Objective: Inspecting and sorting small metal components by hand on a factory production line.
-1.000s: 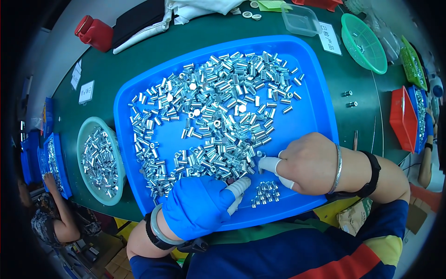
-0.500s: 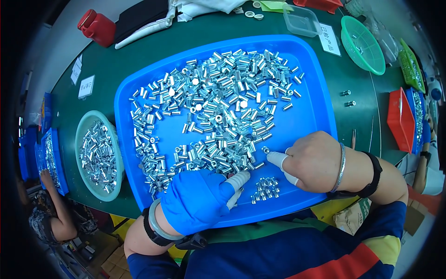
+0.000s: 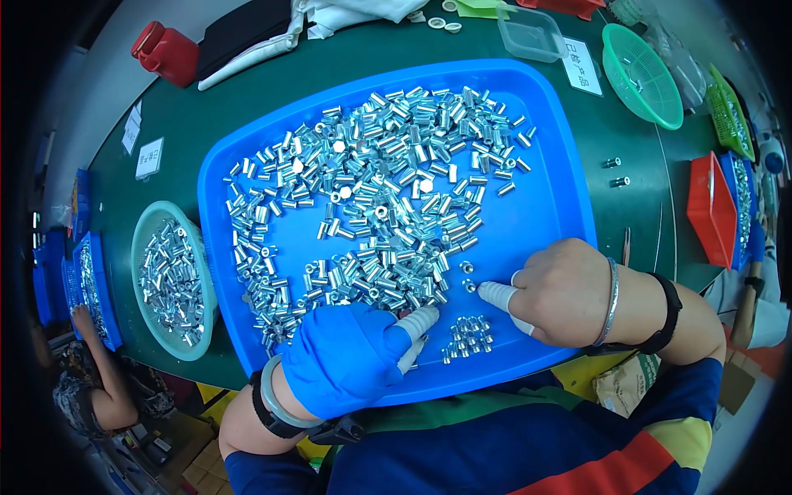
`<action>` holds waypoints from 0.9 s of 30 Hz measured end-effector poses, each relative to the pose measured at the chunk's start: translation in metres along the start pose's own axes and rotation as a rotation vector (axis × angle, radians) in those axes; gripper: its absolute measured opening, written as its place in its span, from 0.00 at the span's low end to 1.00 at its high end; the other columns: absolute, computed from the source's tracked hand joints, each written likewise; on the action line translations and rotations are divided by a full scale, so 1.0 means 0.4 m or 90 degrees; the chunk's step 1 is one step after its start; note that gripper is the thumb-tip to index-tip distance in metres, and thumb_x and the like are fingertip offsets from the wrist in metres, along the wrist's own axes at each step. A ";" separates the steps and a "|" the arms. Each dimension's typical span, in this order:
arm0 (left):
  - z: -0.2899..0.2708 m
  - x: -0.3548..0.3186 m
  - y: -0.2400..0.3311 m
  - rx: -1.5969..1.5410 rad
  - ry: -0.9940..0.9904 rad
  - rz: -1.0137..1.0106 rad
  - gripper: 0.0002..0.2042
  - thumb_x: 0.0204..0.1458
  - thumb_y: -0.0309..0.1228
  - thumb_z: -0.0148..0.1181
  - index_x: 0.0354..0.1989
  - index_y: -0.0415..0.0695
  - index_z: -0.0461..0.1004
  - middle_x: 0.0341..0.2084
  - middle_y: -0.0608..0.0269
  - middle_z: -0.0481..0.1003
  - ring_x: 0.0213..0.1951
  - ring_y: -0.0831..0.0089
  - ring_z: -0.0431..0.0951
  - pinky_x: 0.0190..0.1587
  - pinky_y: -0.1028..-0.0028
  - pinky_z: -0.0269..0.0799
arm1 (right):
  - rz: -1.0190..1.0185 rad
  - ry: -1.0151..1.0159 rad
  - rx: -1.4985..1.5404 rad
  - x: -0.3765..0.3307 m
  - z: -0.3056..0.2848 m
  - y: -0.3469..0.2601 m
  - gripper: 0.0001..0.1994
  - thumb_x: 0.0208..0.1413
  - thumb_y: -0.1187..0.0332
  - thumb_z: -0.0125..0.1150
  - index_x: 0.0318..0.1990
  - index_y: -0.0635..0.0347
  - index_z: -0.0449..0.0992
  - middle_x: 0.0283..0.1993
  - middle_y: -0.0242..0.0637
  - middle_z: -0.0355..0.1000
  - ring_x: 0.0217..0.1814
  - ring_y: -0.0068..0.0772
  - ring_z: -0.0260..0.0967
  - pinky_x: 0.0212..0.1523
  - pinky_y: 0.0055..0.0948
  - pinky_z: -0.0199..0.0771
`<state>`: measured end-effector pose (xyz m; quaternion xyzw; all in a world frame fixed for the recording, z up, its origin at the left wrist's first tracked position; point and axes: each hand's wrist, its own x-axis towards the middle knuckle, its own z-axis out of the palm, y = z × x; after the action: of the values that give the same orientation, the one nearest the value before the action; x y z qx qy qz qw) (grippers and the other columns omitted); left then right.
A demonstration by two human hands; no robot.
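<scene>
A large blue tray (image 3: 553,214) holds a heap of shiny metal rivet nuts (image 3: 388,190). At its lower edge lies my left hand (image 3: 351,355) in a blue glove, with wrapped fingertips apart beside the heap; part of its fingers is hidden. My right hand (image 3: 557,293), white covers on its fingers, points left with the index finger stretched out and the others curled. Its fingertip is beside one loose rivet nut (image 3: 470,285), with another loose rivet nut (image 3: 467,266) just above. Between my hands stands a small close group of rivet nuts (image 3: 469,337).
Left of the tray is a pale green basket (image 3: 206,305) filled with rivet nuts. Two rivet nuts (image 3: 616,181) and tweezers (image 3: 627,246) lie on the green table (image 3: 635,148) to the right. Beyond are a green colander (image 3: 660,91), a red bin (image 3: 711,210) and a red jug (image 3: 173,54). Other people's arms show at both sides.
My right index finger has shifted slightly down, from the upper loose rivet nut to a second one now below it. My left hand stays nearly in place. The whole view has shifted slightly.
</scene>
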<state>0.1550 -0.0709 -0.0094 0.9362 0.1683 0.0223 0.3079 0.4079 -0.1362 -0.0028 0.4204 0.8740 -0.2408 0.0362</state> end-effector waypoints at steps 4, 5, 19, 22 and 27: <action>-0.002 0.003 0.005 0.006 0.003 -0.008 0.17 0.46 0.30 0.60 0.47 0.46 0.73 0.11 0.62 0.67 0.13 0.66 0.70 0.15 0.69 0.62 | 0.008 0.035 0.016 -0.001 -0.017 -0.005 0.24 0.36 0.68 0.59 0.48 0.56 0.75 0.20 0.29 0.67 0.23 0.32 0.68 0.21 0.31 0.66; -0.004 0.005 0.008 0.011 0.003 -0.019 0.16 0.45 0.30 0.61 0.46 0.47 0.75 0.11 0.62 0.68 0.14 0.67 0.70 0.15 0.70 0.62 | 0.015 0.060 0.028 0.002 -0.023 -0.009 0.24 0.36 0.68 0.59 0.48 0.56 0.75 0.20 0.29 0.67 0.23 0.32 0.68 0.22 0.31 0.67; -0.004 0.002 0.007 0.008 -0.006 -0.025 0.16 0.44 0.29 0.62 0.44 0.47 0.76 0.12 0.62 0.69 0.15 0.67 0.71 0.17 0.71 0.65 | -0.016 -0.051 0.159 0.001 -0.017 -0.002 0.22 0.42 0.71 0.57 0.50 0.55 0.72 0.22 0.34 0.70 0.25 0.36 0.70 0.24 0.35 0.68; 0.001 0.004 0.001 0.013 0.013 0.017 0.17 0.46 0.30 0.61 0.46 0.44 0.73 0.09 0.63 0.65 0.13 0.67 0.68 0.14 0.69 0.61 | 0.070 0.079 0.133 0.009 -0.031 0.009 0.20 0.45 0.70 0.56 0.49 0.55 0.72 0.22 0.36 0.70 0.26 0.38 0.71 0.24 0.36 0.68; -0.003 0.007 0.004 0.008 0.008 0.003 0.17 0.45 0.30 0.61 0.46 0.44 0.73 0.10 0.63 0.65 0.13 0.67 0.68 0.14 0.69 0.61 | 0.095 -0.019 0.089 0.033 -0.026 0.024 0.18 0.47 0.68 0.56 0.49 0.54 0.72 0.22 0.37 0.70 0.27 0.39 0.71 0.25 0.36 0.68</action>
<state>0.1580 -0.0705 -0.0075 0.9382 0.1682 0.0279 0.3012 0.4080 -0.1169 -0.0007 0.4821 0.8209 -0.3039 0.0372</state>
